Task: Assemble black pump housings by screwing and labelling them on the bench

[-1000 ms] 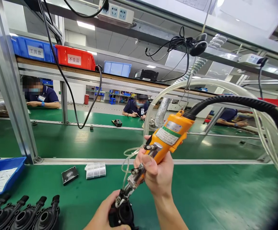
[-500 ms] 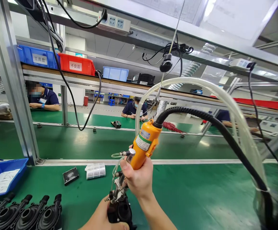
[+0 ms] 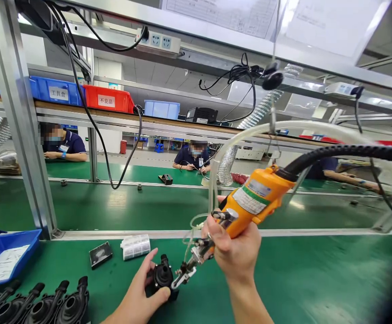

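Right-hand grip (image 3: 238,247) wraps the orange cylindrical power driver (image 3: 253,198), whose long axis slants down-left to a metal nose (image 3: 186,275) at the right edge of the black round plastic housing (image 3: 162,275), contact unclear. That housing sits lower centre of the frame, down-left of this grip; nearer is the left-hand grip (image 3: 140,292), holding it between thumb and fingers, over the green surface (image 3: 317,270).

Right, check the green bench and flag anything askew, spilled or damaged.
Nothing spilled or visibly damaged stands out. Only the flat black rectangular block and curled white printed sheet lie skewed on the green bench, unlike the neat row of black plastic housings.
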Motion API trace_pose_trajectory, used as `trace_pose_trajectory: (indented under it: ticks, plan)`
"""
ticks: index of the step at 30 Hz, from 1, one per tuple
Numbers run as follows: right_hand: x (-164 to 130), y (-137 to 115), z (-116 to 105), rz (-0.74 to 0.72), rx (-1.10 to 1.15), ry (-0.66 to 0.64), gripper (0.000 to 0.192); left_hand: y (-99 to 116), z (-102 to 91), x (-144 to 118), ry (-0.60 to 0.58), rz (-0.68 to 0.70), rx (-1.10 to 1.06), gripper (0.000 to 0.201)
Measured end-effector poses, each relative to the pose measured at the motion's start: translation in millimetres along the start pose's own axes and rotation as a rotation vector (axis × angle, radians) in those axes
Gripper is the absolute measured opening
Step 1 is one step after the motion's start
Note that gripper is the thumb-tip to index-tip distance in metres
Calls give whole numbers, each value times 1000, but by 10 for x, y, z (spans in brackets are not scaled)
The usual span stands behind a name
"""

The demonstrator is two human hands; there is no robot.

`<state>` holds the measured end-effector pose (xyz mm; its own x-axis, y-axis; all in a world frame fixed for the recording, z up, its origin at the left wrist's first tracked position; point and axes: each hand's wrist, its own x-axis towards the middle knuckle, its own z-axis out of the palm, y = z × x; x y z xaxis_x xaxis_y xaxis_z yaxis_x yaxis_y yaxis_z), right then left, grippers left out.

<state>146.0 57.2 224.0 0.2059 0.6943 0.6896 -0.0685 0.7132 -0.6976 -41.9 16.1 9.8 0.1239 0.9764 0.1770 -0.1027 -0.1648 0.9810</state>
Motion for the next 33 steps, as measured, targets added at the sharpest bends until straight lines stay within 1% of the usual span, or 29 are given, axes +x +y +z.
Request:
trace_pose_trajectory:
  ticks: [3,6,11,16,21,25,27,30,33]
  plan:
    - [-78,22,116,78,129,-65,61,13,2,-6,-4,-17,-25,98]
    - [-117,35,213,103,208,-97,64,18,3,-9,-15,-36,-65,100]
    - [-98,46,222,118,265,-102,65,47,9,-17,-21,-77,-111,98]
    - [-107,59,223,116,227,-97,60,93,26,-17,-21,-85,-132,97]
    - [-201,27,336,118,220,-103,52,138,52,4,-8,-90,-139,104]
    - [-233,29,423,109,161,-105,44,156,78,11,27,-78,-131,99]
    - [-233,43,454,101,118,-101,42,156,91,11,34,-88,-156,100]
    - [-247,58,493,89,46,-83,39,135,97,17,37,-107,-209,107]
    - [-279,68,517,71,8,-69,39,94,84,37,22,-87,-236,105]
